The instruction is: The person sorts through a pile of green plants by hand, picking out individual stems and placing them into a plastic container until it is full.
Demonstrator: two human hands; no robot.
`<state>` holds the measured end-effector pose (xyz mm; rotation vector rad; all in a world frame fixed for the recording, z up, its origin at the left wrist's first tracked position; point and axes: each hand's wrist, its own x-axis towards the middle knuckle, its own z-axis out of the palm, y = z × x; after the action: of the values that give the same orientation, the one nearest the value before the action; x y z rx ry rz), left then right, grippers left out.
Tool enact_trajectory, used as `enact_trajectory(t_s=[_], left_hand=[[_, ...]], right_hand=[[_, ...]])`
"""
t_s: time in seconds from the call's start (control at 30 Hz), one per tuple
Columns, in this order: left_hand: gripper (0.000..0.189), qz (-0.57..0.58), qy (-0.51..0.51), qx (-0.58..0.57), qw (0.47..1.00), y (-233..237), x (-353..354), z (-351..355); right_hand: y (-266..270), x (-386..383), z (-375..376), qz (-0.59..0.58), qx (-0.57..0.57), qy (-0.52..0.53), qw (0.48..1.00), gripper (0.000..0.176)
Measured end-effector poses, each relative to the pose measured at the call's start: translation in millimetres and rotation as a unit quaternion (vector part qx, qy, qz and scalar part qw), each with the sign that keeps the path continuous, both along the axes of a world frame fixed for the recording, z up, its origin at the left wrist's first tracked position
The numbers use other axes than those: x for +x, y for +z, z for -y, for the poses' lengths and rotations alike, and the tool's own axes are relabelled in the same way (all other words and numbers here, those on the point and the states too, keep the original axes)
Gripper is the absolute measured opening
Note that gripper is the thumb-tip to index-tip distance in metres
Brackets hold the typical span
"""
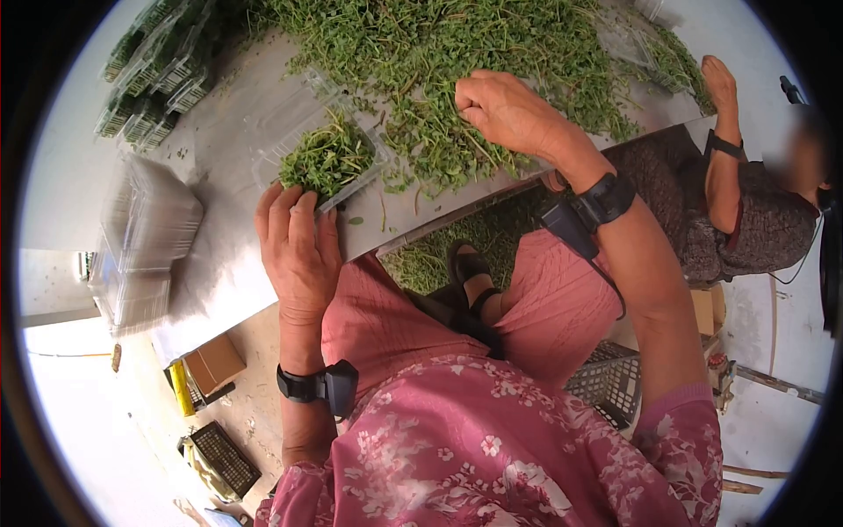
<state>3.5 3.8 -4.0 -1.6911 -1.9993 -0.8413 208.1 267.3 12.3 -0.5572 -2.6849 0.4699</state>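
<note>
Apparently mid-gathering, the right hand point(505, 110) curled closed at the greens point(395, 44) on the desk point(224, 198), contents hidden. The left gripped the tub's point(358, 184) near edge; the next move called for a secure pinch.

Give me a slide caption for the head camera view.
Left hand at a clear box of greens, right hand at the loose pile.

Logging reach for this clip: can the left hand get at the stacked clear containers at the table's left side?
Likely yes: bare tabletop lies between the left hand and the stacked containers, though its fingers are on the filled container.
</note>
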Motion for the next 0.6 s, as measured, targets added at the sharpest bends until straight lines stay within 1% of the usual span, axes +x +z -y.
enact_trajectory(t_s=[0.17,0.27,0.6], left_hand=[[0.027,0.003,0.0,0.002,1.0,-1.1,0.1,-0.4],[0.032,-0.022,-0.004,-0.006,1.0,-0.6,-1.8,-0.3],[0.031,-0.016,0.005,-0.009,1.0,-0.6,-0.7,-0.3]], right_hand=[[-2.1,-0.4,-2.8,-0.017,0.01,0.012,1.0,0.007],[-3.0,-0.5,-3.7,-0.019,0.016,0.015,1.0,0.006],[1.5,1.1,0.7,0.002,0.009,0.003,1.0,0.008]])
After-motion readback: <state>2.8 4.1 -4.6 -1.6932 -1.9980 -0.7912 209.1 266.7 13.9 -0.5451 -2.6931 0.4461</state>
